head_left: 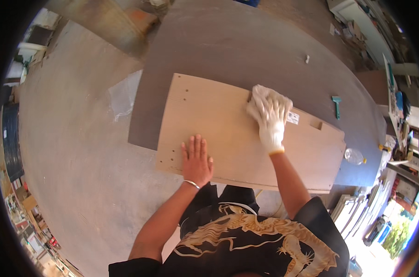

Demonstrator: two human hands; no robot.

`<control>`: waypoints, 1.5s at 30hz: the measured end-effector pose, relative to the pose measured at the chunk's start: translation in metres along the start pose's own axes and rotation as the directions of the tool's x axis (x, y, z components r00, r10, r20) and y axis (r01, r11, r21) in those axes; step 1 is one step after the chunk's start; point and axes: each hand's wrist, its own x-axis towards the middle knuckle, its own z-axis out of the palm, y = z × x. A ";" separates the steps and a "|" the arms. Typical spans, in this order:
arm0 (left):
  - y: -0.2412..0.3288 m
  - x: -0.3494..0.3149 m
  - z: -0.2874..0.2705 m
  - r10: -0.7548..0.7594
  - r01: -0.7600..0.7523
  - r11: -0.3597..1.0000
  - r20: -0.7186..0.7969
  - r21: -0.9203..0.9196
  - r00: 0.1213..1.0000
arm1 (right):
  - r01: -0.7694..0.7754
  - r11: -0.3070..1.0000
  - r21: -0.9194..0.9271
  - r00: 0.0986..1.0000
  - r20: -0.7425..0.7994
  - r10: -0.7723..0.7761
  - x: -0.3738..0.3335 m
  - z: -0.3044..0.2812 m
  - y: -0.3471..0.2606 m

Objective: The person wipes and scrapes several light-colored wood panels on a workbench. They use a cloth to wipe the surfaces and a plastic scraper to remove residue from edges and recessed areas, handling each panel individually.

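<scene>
Lying beneath both your hands, the tan rectangular wooden board (223, 134) looks stiff, fairly heavy, best held by opposite edges. Your bare left hand (198, 162) lies flat, empty; your white-gloved right hand (270, 113) covers a bunched whitish cloth (260, 91), grip unclear.

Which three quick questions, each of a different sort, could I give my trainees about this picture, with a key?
1. True or false: the left hand wears a glove.
2. Choose: what colour is the scraper? A red; B green; C yellow.
3. Fill the gap: in the picture, the clear bottle is to the ____ of the wooden panel.

Key: 1 False; only the right hand is gloved. 2 B. 3 right.
</scene>
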 end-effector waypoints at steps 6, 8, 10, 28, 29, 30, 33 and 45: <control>0.001 -0.002 0.001 0.024 -0.024 1.000 0.014 0.012 1.000 | -0.116 0.972 0.204 0.963 -0.216 0.161 0.004 0.012 -0.041; 0.000 -0.002 -0.003 0.038 -0.039 0.999 0.015 0.023 0.999 | 0.042 0.999 -0.010 0.999 -0.017 -0.042 0.007 0.024 -0.058; -0.001 -0.002 -0.005 0.058 -0.058 0.998 0.016 0.000 0.998 | 0.182 0.982 -0.048 0.981 -0.058 -0.184 0.015 0.037 -0.068; -0.006 0.000 -0.020 0.119 -0.008 0.944 0.317 -0.331 0.941 | 0.862 0.463 0.207 0.428 0.192 -0.883 0.081 0.061 -0.254; -0.007 0.000 -0.018 0.153 -0.125 0.962 0.101 -0.243 0.983 | 0.709 0.673 0.209 0.652 0.169 -0.739 0.098 0.059 -0.253; -0.007 -0.004 -0.014 0.197 -0.199 0.971 -0.033 -0.135 0.980 | 0.601 0.772 0.207 0.765 0.131 -0.630 0.091 0.057 -0.258; -0.009 -0.006 0.005 0.264 -0.152 0.923 0.295 -0.352 0.918 | 0.635 0.752 0.179 0.757 0.050 -0.651 0.075 0.041 -0.291; -0.016 -0.013 0.035 0.503 -0.445 0.805 0.055 -0.392 0.862 | 0.827 0.313 0.467 0.164 0.332 -0.929 -0.034 0.062 -0.299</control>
